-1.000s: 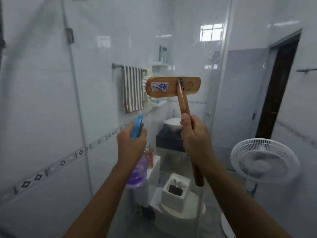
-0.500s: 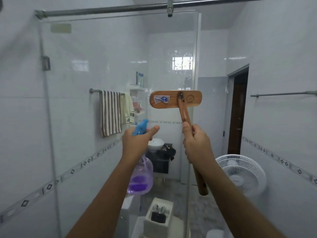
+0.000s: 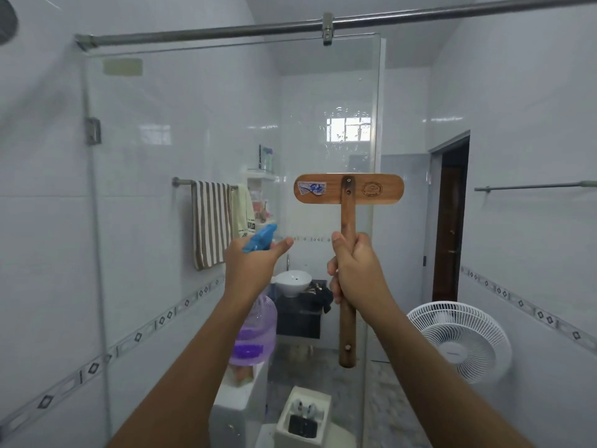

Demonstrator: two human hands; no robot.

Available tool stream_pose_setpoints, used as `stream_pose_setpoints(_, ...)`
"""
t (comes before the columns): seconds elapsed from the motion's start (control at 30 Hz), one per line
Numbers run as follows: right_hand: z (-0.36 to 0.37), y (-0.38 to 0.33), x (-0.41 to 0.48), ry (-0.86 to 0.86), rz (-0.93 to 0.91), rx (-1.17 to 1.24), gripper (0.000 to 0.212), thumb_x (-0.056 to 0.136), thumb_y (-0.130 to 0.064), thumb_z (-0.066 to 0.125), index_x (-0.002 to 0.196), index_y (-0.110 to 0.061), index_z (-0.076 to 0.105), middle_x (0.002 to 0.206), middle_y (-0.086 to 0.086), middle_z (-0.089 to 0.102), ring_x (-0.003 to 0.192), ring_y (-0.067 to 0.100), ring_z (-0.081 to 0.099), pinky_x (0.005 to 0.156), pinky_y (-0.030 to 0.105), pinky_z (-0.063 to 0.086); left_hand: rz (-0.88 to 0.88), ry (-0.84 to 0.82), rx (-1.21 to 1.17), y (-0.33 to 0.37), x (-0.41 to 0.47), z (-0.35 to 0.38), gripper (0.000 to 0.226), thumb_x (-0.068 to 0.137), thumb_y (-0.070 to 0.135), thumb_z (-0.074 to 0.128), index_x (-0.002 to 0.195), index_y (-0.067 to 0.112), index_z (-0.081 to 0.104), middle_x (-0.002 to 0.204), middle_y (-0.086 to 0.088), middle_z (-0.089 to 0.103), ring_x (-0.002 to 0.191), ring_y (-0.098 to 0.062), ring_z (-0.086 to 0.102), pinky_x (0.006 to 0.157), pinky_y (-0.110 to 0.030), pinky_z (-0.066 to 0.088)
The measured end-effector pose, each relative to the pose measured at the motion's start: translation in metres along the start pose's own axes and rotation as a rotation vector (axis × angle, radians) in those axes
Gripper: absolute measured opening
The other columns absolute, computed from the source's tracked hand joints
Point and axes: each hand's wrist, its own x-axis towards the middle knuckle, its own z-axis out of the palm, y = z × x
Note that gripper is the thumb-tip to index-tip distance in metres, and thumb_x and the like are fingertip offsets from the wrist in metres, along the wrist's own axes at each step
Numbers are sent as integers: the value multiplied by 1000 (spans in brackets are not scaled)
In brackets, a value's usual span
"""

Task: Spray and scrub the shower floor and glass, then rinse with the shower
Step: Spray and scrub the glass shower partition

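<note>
The shower's glass panel (image 3: 200, 130) stands in front of me under a steel rail. My left hand (image 3: 252, 266) grips a spray bottle (image 3: 255, 337) with a clear purple body and a blue nozzle that points at the glass. My right hand (image 3: 355, 270) holds the wooden handle of a scrub brush (image 3: 349, 189) upright. Its flat wooden head sits against or just before the glass, level, with a torn sticker on its left half. Water drops show on the glass above the brush. The shower floor is out of sight.
A shower head (image 3: 6, 21) hangs at the top left. Behind the glass are a striped towel (image 3: 210, 224) on a bar, a small basin (image 3: 290, 282) and a toilet tank (image 3: 303, 415). A white fan (image 3: 458, 341) stands at the right near a dark doorway (image 3: 450, 221).
My view has tilted upward, bringing the steel rail and the top of the glass into sight. The brush head has levelled and its handle turned upright. Both hands keep their holds.
</note>
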Motion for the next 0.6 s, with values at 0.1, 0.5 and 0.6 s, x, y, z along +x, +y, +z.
stream_pose_setpoints(0.1,3,-3,4,35,-1,44,32,103,-47,41,112,-18,47,78,13,56,48,16,51,41,24,47,62,-5,47,1,3,-3,32,82,45,77,77,16,63,72,-7,64,63,-15,59,59,-16,43)
stream_pose_setpoints(0.5,18,2,5,16,-44,12,28,103,-49,40,106,-22,50,68,8,52,46,13,47,43,26,48,114,-15,99,3,16,-19,37,80,47,78,80,13,66,70,-3,63,62,-11,57,62,-20,44)
stream_pose_setpoints(0.6,23,3,6,27,-37,17,28,103,-48,40,105,-22,50,69,8,52,47,13,47,43,25,47,60,-48,60,2,18,-22,40,79,46,79,84,9,66,70,-5,63,59,-12,58,61,-22,46)
